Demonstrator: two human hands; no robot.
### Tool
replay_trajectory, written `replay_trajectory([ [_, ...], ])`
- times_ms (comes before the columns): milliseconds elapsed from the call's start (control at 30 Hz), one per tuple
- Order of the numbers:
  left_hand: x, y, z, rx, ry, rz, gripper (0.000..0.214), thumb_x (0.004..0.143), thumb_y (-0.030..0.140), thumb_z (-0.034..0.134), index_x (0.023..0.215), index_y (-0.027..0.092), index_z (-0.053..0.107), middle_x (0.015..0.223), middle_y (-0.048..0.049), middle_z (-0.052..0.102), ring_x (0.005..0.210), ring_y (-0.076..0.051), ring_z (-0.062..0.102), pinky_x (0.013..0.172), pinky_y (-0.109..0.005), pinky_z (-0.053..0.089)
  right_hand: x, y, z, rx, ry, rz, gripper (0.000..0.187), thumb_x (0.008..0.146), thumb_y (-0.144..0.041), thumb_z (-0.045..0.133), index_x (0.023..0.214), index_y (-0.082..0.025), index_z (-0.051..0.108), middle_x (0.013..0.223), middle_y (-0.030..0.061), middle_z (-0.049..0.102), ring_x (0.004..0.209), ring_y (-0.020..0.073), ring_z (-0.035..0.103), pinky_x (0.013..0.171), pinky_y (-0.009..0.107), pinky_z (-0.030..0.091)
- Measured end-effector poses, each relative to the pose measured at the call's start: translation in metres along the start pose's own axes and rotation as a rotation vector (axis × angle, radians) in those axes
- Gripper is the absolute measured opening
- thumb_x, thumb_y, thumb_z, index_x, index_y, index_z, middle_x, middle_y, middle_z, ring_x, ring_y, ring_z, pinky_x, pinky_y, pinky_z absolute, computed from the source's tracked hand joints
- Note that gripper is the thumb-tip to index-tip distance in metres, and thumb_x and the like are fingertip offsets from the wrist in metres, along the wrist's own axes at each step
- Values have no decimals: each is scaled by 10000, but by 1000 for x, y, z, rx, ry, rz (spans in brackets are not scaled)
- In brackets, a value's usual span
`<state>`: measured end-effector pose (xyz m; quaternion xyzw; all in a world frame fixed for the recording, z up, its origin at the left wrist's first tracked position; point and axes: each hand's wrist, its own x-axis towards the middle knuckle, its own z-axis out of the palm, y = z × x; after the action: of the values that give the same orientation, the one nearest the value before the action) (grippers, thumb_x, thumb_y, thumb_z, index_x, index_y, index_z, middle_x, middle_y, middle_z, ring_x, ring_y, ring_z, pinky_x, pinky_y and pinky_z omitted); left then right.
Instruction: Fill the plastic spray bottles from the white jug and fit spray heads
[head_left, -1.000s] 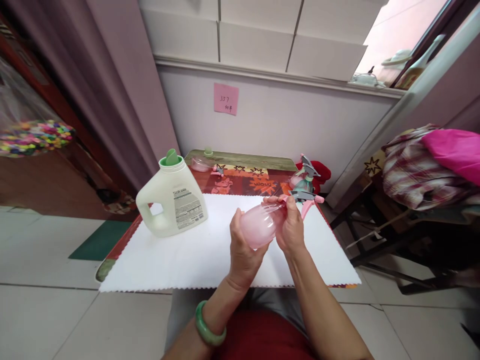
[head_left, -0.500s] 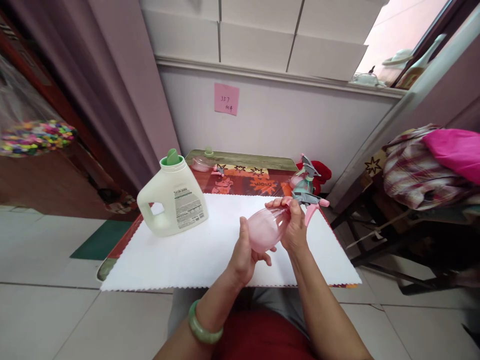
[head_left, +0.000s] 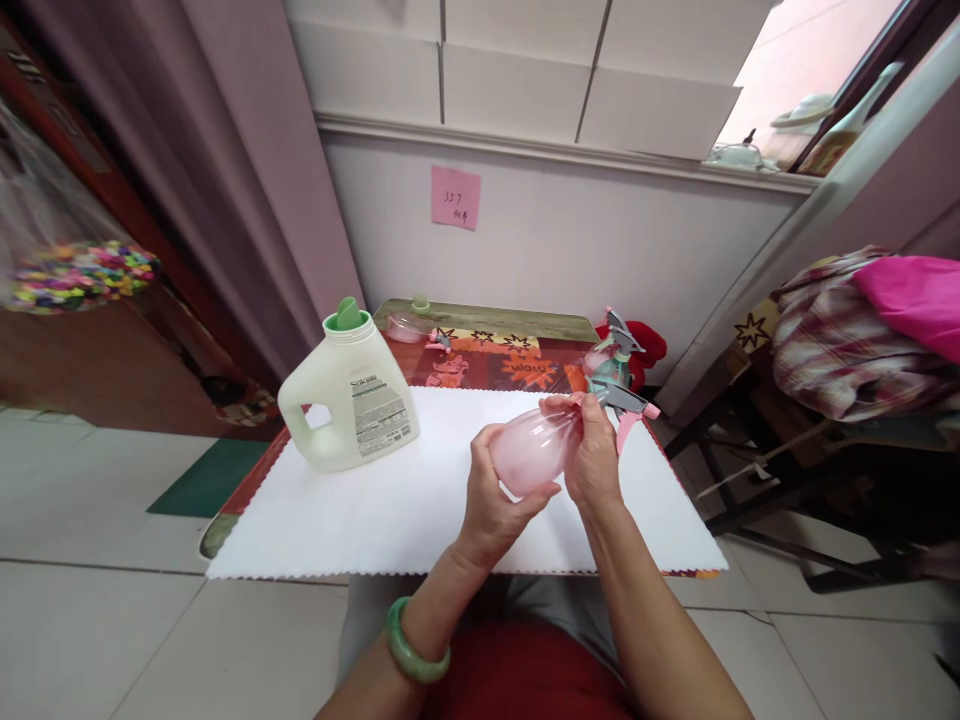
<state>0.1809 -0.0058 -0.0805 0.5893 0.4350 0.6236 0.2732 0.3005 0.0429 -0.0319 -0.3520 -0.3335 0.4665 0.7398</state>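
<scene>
1. My half-curled left hand [head_left: 495, 505] cups the base of the pink spray bottle [head_left: 531, 448].
2. My right hand [head_left: 596, 465] is closed round its neck.
3. It tilts over the white cloth [head_left: 375, 525], right of the detergent jug [head_left: 360, 400].

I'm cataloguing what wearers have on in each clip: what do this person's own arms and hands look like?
The left hand and right hand are both ungloved. No sleeves show on either forearm. A thick, rounded green bangle with paler patches circles the left forearm; nothing is seen worn on the right forearm.
</scene>
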Motion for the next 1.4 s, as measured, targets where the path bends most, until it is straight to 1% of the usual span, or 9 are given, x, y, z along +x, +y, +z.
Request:
replay_trajectory([
  [100, -1, -11, 1, 162, 52, 293, 886, 719, 373, 909, 1420, 247, 382, 1371, -163, 528, 1295, -332, 569, 1094, -526, 472, -1, 2, 2, -1, 24, 13, 386, 865, -600, 703, 836, -218, 665, 803, 8, 772, 829, 204, 726, 905, 382, 522],
  [200, -2, -15, 3, 181, 86, 313, 888, 717, 347, 910, 1422, 248, 379, 1378, -168, 525, 1299, -341, 564, 1101, -547, 464, -2, 5, 2, -12, 26, 53, 397, 863, -614, 704, 835, -220, 657, 817, 16, 772, 847, 209, 727, 889, 375, 528],
  [300, -3, -9, 3, 14, 79, 51, 866, 659, 367, 936, 1349, 237, 430, 1337, -141, 550, 1209, -314, 610, 1035, -495, 516, -5, 6, 1, -102, 39, 32, 415, 883, -637, 680, 895, -223, 671, 869, 27, 775, 880, 216, 727, 912, 382, 526],
  [467, 2, 7, 2, -641, -50, -473, 720, 707, 498, 866, 1256, 216, 496, 1200, -107, 644, 887, -237, 686, 630, -329, 565, -12, -1, 0, -186, -122, -5, 501, 925, -634, 637, 1183, -210, 703, 1119, 96, 790, 1062, 266, 721, 980, 437, 523],
  [633, 5, 0, -5, -964, -426, -868, 909, 803, 893, 473, 1068, 49, 677, 630, -102, 663, 415, -173, 555, 367, -260, 329, -2, -18, -5, -100, -389, 123, 384, 853, -565, 754, 1022, -220, 765, 1052, 84, 803, 1042, 288, 736, 1006, 451, 529],
  [800, 8, -13, -12, -1058, -693, -1078, 1063, 796, 966, 273, 1014, 29, 724, 700, -162, 716, 315, -146, 498, 300, -249, 164, 3, -28, -5, -44, -508, 199, 239, 801, -444, 829, 833, -237, 714, 933, 43, 796, 932, 239, 736, 892, 384, 566],
  [1067, 18, 3, -19, -1107, -361, -1036, 744, 923, 736, 528, 1315, 120, 672, 1067, -190, 767, 799, -261, 737, 633, -372, 604, -4, -20, 6, -276, -422, 99, 309, 838, -491, 783, 709, -237, 662, 923, 57, 792, 934, 260, 726, 891, 423, 571],
  [1267, 39, 15, -34, -1169, -250, -1177, 736, 889, 723, 588, 1295, 117, 681, 1099, -196, 761, 944, -325, 726, 805, -522, 598, -6, -20, 27, -279, -509, 58, 333, 826, -504, 799, 681, -238, 662, 829, 55, 773, 1023, 297, 739, 985, 479, 559],
  [1400, 53, 19, -38, -1084, -76, -1269, 561, 848, 638, 701, 1150, 166, 716, 949, -111, 777, 776, -251, 725, 711, -399, 580, -8, -22, 48, -340, -513, 49, 339, 820, -540, 796, 686, -240, 711, 896, 78, 793, 1029, 310, 748, 994, 492, 572],
])
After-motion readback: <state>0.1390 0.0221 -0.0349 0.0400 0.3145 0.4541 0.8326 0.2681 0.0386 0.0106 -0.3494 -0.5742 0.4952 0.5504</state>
